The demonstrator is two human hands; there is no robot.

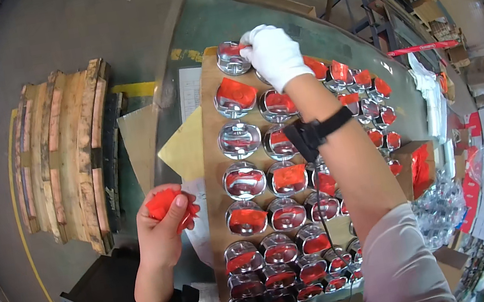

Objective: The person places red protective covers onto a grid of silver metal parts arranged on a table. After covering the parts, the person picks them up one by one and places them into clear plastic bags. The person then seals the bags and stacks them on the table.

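Rows of shiny metal pistons (239, 140) stand on a brown cardboard sheet (208, 156), many with a red slip (237, 92) lying on or in them. My left hand (166, 215), bare, is closed around a crumpled bunch of red slips (162, 202) to the left of the rows. My right hand (275, 56), in a white glove, reaches to the far end. Its fingertips pinch a red slip at the far left piston (231, 60). The glove partly hides the piston behind it. One piston in the left column shows no slip on top.
Wooden pallets (64, 161) are stacked on the floor at the left. A printed sheet (189, 92) and a yellowish card (186, 144) lie beside the cardboard. At the right are a carton with red slips (418, 169), clear plastic bags (441, 213) and white gloves (430, 94).
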